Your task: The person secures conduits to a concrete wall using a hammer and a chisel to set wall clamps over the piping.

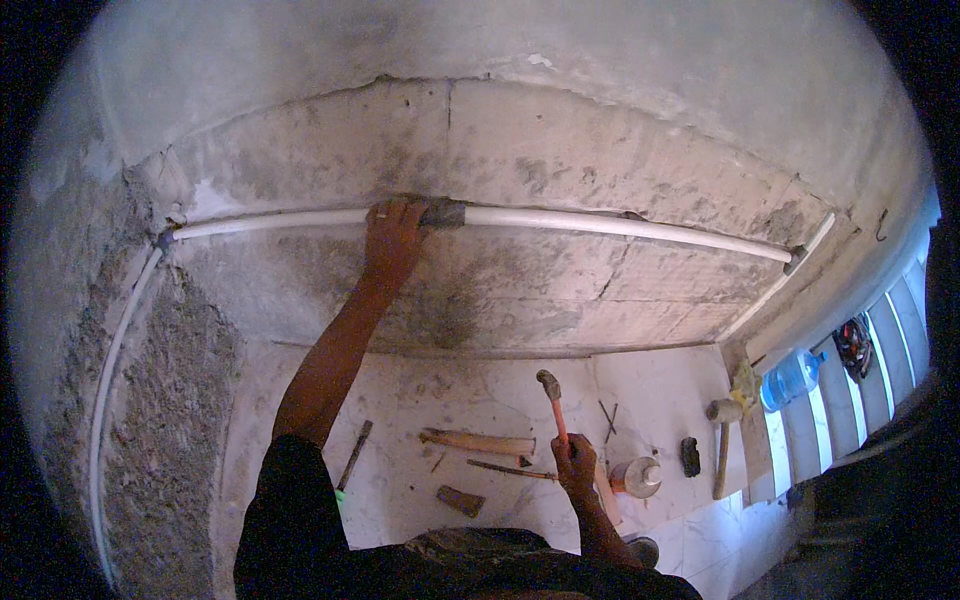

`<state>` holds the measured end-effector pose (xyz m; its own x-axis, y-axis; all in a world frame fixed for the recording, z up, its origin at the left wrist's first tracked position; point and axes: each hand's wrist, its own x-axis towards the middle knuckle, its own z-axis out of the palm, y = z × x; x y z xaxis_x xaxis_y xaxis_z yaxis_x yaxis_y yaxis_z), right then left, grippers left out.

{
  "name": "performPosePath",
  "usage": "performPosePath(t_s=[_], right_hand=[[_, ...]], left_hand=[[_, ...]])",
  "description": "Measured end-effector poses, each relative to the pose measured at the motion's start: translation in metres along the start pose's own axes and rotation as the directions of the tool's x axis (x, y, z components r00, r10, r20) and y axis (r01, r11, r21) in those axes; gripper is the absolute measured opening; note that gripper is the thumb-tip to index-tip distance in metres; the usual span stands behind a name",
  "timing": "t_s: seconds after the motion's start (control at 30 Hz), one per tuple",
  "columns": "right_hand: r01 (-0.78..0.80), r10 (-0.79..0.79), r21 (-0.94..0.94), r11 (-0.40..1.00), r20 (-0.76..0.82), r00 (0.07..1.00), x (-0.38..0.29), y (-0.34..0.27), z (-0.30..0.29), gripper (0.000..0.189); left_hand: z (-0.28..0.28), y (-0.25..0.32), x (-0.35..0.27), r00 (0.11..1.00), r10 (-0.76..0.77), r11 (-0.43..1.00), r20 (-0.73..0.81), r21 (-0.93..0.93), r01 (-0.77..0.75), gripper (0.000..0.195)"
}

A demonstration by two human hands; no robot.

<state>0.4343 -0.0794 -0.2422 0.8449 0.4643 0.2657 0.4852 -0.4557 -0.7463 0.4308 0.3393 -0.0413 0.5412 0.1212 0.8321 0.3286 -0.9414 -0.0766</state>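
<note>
A white plastic pipe [630,231] runs along the wall, with a dark grey section [444,215], perhaps a fitting, near its middle. My left hand [394,236] lies over the pipe, just left of that section, its fingers curled across the top. Lower down, my right hand [575,459] grips the orange handle of a hammer [550,386]. The hammer's head points up, apart from the wall and pipe. Dark fittings join the pipe's ends to a vertical pipe [112,375] on the left and a white length [814,236] on the right.
On the tiled floor lie a wooden piece [480,442], a chisel-like bar [355,455], a thin rod [510,470] and a flat block [460,501]. Toward the right are a container [636,478], a mallet [721,450] and a blue water bottle [791,380] by slatted steps [836,416].
</note>
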Motion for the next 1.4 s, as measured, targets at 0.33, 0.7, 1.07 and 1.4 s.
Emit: performPosePath(t_s=[0.33,0.7,1.07,1.4], right_hand=[[-0.124,0.116,0.109,0.986,0.081,0.990,-0.014,0.001,0.017,0.026],[-0.109,0.075,0.139,0.984,0.226,0.971,-0.025,-0.013,0.021,0.027],[0.030,-0.022,-0.033,0.999,0.204,0.979,-0.055,0.019,0.021,0.030],[-0.204,0.216,-0.093,0.975,0.156,0.964,-0.087,0.060,0.004,0.023]], left_hand=[[-0.005,-0.005,0.001,1.000,0.008,0.988,0.021,-0.153,-0.005,0.020],[-0.008,0.008,0.006,0.974,-0.168,0.985,0.152,-0.012,0.172,0.032],[-0.014,0.011,0.004,0.977,-0.090,0.994,0.194,0.084,0.075,0.031],[-0.028,0.030,-0.079,0.980,-0.196,0.926,-0.043,-0.337,0.171,0.041]])
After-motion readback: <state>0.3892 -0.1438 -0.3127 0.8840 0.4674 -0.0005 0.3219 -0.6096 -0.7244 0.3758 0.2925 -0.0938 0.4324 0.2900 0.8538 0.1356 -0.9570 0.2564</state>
